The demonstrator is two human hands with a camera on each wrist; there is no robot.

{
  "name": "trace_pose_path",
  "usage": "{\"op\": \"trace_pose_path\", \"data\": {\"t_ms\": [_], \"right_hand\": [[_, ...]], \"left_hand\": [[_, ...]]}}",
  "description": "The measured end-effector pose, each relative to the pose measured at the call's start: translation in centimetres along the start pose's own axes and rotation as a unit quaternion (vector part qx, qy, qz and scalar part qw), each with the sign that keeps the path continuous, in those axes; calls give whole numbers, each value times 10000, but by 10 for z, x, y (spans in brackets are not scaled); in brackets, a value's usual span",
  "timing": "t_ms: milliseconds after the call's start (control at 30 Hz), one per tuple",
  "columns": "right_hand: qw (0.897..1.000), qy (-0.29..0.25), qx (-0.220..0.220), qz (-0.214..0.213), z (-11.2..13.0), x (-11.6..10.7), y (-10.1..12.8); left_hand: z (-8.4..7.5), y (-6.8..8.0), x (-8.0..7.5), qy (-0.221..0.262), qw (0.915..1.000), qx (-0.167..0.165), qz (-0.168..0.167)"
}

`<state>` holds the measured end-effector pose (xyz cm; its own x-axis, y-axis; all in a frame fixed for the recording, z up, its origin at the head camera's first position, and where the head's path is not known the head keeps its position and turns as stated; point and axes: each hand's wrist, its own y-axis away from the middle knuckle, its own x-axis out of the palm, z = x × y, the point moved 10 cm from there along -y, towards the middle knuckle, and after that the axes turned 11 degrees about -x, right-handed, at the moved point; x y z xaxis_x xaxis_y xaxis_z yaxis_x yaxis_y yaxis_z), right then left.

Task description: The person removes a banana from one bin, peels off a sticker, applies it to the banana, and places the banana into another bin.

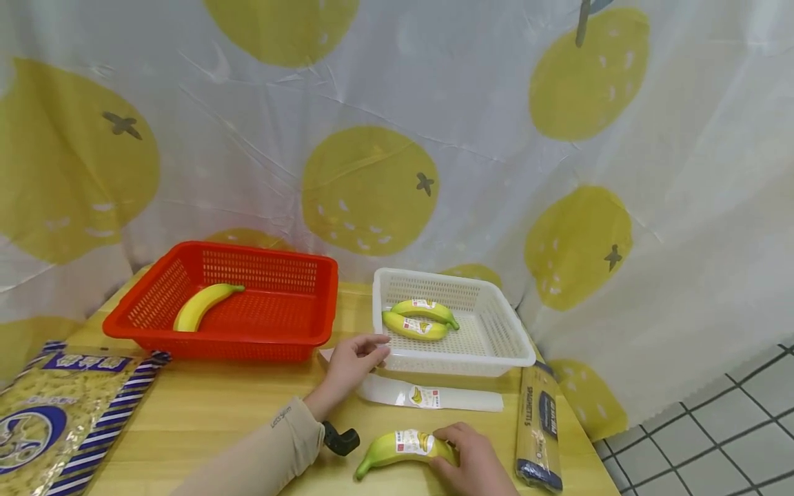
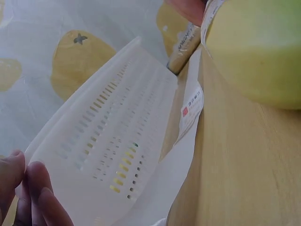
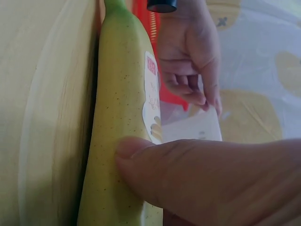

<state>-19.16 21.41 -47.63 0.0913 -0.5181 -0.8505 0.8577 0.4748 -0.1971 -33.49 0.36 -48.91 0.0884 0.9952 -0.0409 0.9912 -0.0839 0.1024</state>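
Observation:
My left hand [image 1: 349,365] pinches the near left corner of a white plastic basket [image 1: 446,361] between thumb and fingers; the left wrist view shows fingertips on its rim. Inside that basket two labelled bananas [image 1: 417,326] lie side by side. Nearer to me, my right hand [image 1: 466,460] grips one end of a yellow-green banana [image 1: 383,450] low over the table. The thumb [image 3: 141,153] presses on its side, beside a white sticker [image 3: 151,94] with a banana picture. Fingers on the far side are hidden in the right wrist view.
Between basket and banana lies a strip of backing paper [image 1: 484,400] with a banana sticker. A red basket [image 1: 236,343] holding one banana [image 1: 201,306] stands left. A pasta bag [image 1: 56,413] lies far left, a spaghetti pack [image 1: 538,427] right. A fruit-print curtain [image 1: 471,165] hangs behind.

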Motion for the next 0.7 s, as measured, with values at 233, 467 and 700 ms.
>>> {"op": "trace_pose_path", "data": {"t_ms": [233, 467, 700], "right_hand": [[9999, 41, -80, -102, -1, -7, 1], [9990, 68, -222, -393, -1, -18, -4], [9965, -10, -493, -673, 5, -24, -6]], "left_hand": [[2, 1, -3, 48, 9998, -193, -1], [5, -2, -2, 325, 9989, -288, 176], [8, -4, 1, 487, 9978, -274, 351]]}}
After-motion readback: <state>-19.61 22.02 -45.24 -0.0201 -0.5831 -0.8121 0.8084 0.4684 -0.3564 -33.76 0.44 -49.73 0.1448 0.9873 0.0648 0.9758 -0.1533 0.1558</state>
